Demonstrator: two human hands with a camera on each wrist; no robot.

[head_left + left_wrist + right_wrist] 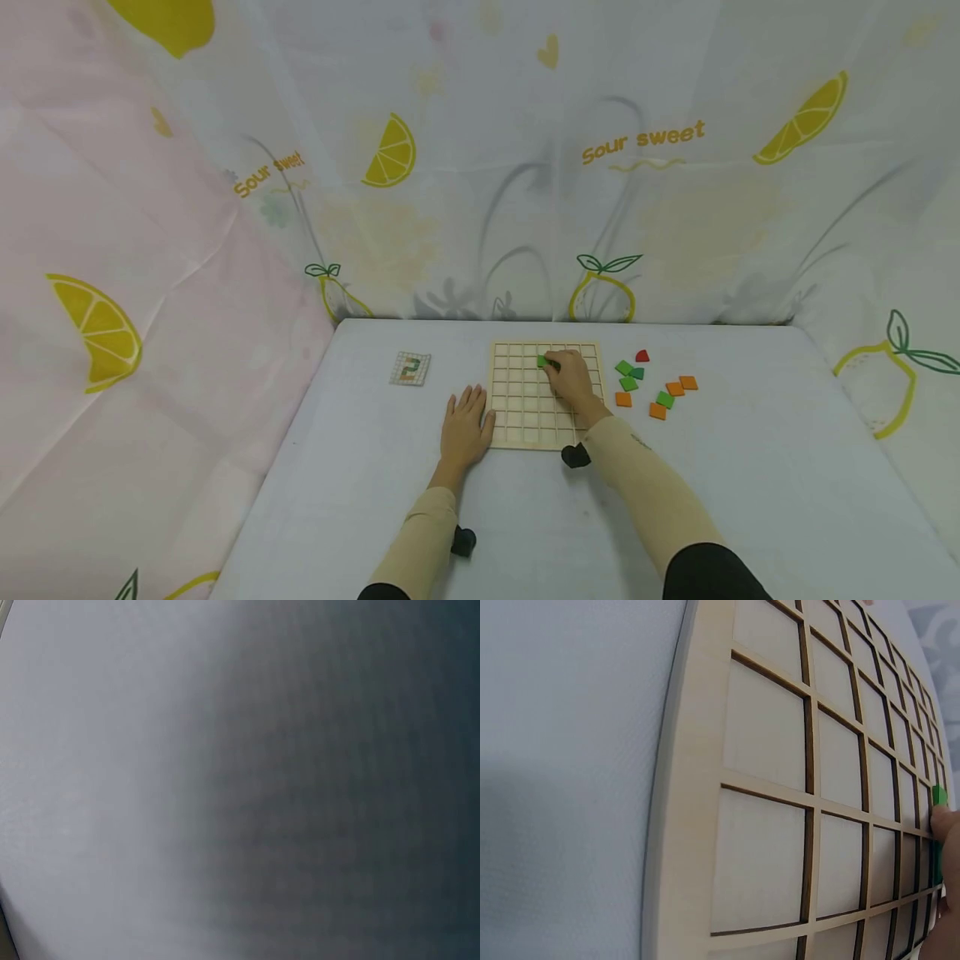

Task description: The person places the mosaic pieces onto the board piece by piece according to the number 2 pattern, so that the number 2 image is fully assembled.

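A pale wooden grid board (517,417) lies flat on the white table. My right hand (567,377) reaches over its upper middle and its fingers pinch a green square tile (542,361) down onto a cell near the top. In the right wrist view the board (780,787) fills the frame, and the green tile (938,799) shows at the right edge beside a fingertip (949,825). My left hand (465,425) rests flat on the table, fingers straight, touching the board's lower left edge. The left wrist view shows only blurred grey table surface.
Loose tiles lie right of the board: green ones (627,375), orange ones (675,392) and a red piece (642,356). A small pattern card (410,368) lies left of the board. Fruit-printed cloth walls (225,208) close in the table on three sides.
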